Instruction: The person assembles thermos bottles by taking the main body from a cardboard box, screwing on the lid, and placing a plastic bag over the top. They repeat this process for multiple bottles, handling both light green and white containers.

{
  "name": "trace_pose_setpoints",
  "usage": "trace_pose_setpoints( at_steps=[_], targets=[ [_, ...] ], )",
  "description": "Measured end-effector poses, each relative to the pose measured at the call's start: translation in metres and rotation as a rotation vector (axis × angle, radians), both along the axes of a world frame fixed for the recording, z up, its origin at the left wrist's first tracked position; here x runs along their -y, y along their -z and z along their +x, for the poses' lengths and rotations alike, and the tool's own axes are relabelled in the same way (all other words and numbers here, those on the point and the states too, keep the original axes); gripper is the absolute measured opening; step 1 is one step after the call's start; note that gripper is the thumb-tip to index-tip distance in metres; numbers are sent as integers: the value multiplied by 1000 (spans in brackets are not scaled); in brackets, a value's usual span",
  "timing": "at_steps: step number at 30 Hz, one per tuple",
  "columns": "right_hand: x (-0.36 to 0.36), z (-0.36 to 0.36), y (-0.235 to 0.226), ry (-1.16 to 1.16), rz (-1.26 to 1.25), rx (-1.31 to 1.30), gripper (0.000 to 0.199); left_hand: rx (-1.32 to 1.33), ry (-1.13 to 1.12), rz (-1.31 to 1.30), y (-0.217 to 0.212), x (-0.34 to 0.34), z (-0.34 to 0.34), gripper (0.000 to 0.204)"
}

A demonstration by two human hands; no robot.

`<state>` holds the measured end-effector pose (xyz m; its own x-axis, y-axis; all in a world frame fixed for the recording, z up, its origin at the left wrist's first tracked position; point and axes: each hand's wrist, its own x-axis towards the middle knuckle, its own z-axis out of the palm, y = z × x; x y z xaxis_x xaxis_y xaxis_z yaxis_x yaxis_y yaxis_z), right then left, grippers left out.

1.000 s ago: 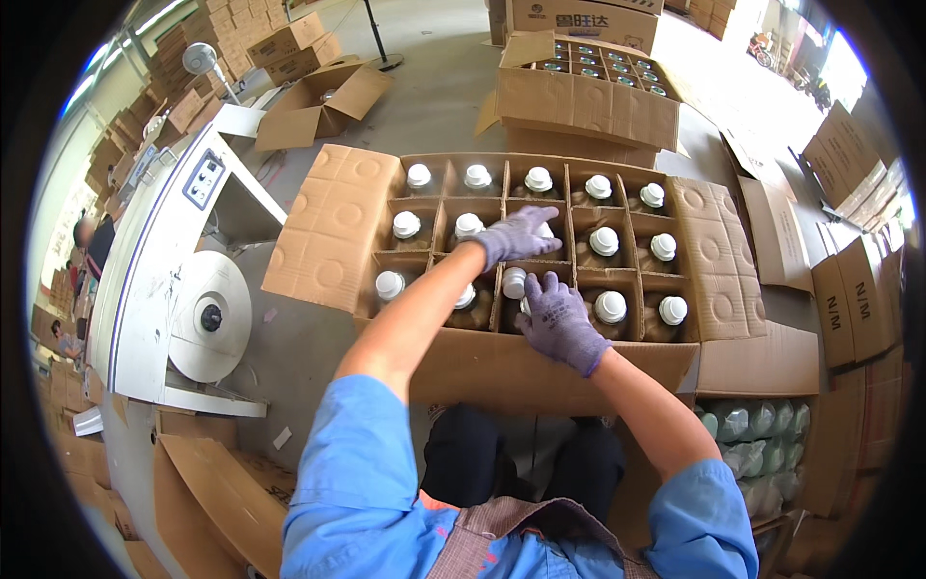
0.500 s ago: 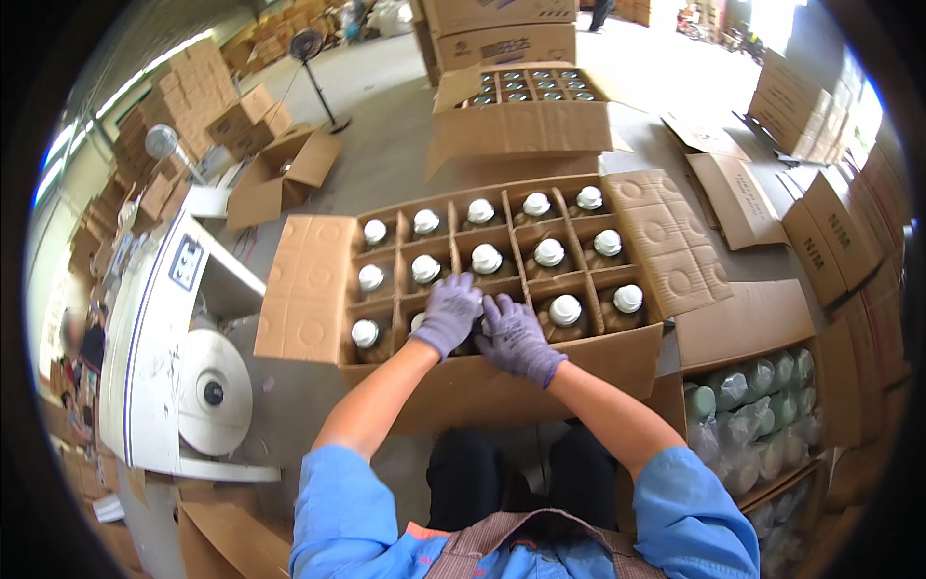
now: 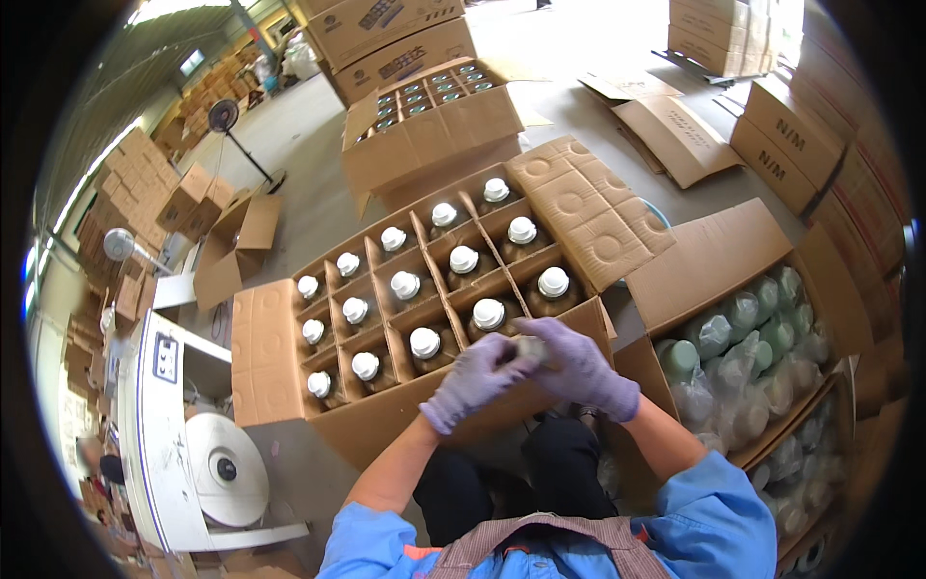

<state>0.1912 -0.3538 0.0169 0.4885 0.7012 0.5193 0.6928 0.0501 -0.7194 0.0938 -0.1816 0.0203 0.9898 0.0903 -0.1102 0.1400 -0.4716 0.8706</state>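
Observation:
In front of me stands an open carton (image 3: 453, 410) with cardboard dividers. Each cell that I see holds one bottle with a white cap (image 3: 424, 343). Both my hands wear purple-grey gloves and meet above the carton's near right edge. My left hand (image 3: 477, 381) is closed, thumb and fingers pinched together. Against it sits my right hand (image 3: 584, 367), its fingers bent inward to the same spot. A small greyish bit shows between the fingertips, too blurred to name. The closest bottle is the white-capped one (image 3: 489, 314) just beyond my fingers.
A carton flap (image 3: 588, 207) lies folded out at the right. Beyond it, another open carton (image 3: 743, 256) holds plastic-wrapped pale green containers (image 3: 772, 328). A white machine with a reel (image 3: 227, 470) stands left. Behind is a carton of dark-capped bottles (image 3: 434, 135); a fan (image 3: 224, 116) stands farther back.
My hands have lifted out from among the front-row bottles and come together toward the carton's near right edge. The view has turned right, so the carton appears tilted and farther left.

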Motion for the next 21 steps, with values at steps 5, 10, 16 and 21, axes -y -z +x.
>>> trace_pose_setpoints(
  at_steps=[5,10,16,21],
  targets=[
    [77,40,59,229,36,-864,39,421,115,410,18,47,22,48],
    [82,110,140,423,264,-1469,34,588,2,591,25,63,82,59],
    [36,197,273,156,360,-1636,39,681,44,904,68,66,118,57],
    [12,268,311,102,1001,-1682,40,688,-13,659,62,63,116,52]
  ],
)
